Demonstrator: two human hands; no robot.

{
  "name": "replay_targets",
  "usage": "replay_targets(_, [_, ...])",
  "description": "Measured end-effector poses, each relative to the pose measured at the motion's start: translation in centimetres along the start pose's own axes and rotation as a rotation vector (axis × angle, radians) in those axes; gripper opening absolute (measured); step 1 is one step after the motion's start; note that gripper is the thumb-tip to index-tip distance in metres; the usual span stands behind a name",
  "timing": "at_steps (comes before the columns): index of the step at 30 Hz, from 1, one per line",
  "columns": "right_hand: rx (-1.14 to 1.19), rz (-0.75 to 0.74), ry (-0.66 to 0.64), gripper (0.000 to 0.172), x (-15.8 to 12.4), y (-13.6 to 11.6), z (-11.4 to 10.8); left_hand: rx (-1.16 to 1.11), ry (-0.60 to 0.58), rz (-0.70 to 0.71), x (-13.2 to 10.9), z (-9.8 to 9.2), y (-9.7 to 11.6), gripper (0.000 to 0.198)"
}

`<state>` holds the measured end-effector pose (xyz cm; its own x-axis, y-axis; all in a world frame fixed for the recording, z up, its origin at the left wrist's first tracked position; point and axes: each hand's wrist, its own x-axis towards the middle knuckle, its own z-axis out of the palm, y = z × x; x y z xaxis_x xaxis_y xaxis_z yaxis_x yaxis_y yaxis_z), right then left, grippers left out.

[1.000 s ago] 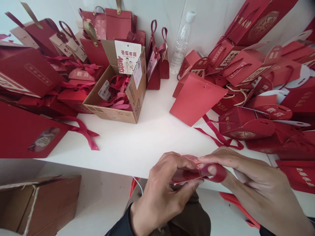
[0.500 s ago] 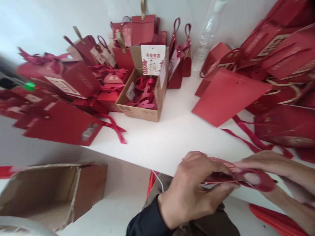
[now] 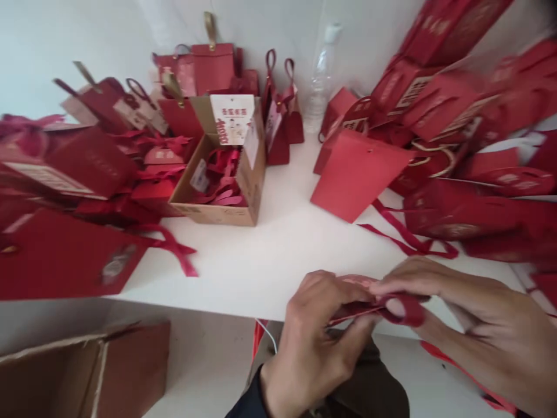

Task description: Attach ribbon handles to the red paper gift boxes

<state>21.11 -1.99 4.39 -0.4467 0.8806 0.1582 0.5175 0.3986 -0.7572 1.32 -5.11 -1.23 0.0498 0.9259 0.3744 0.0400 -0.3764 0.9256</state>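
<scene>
At the table's front edge, my left hand [image 3: 319, 331] is closed around a small red paper gift box [image 3: 354, 312], pinching its top between thumb and fingers. My right hand [image 3: 483, 325] is closed on a dark red strap [image 3: 415, 312] that curls in a loop round its thumb at the top of the gift box. Fingers hide most of the box and the spot where the strap meets it. Behind, a brown carton [image 3: 213, 213] holds several similar red straps, and a white printed card [image 3: 235, 119] stands at its back.
Several red gift boxes [image 3: 100, 165] crowd the left, with more [image 3: 456, 209] piled at the right. A flat-faced red box [image 3: 359, 177] lies near loose red ribbon [image 3: 400, 229]. A clear bottle [image 3: 319, 81] stands behind. An open cardboard box [image 3: 137, 371] is below the table.
The camera view has turned, shifting the table's contents left. Both hands still grip the gift box and strap, and more of my right hand shows.
</scene>
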Motion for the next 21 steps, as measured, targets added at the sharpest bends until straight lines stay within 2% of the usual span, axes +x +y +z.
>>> replay_targets(4, [0.054,0.02,-0.074,0.017,0.4,-0.5,-0.3,-0.019,-0.034,-0.046,-0.2,-0.1,-0.1,0.019])
replay_targets(10, [0.099,0.01,-0.14,0.02,0.1,-0.1,-0.8,-0.017,-0.047,0.061,0.0,0.0,-0.4,0.012])
replay_targets(17, [0.081,0.074,-0.19,0.03,0.0,-0.3,-1.3,-0.017,-0.061,0.09,0.6,-0.1,-0.2,0.011])
replay_targets(21, [0.063,0.074,-0.211,0.027,0.2,-0.1,-1.4,-0.007,-0.055,0.114,0.7,0.0,-0.2,0.014])
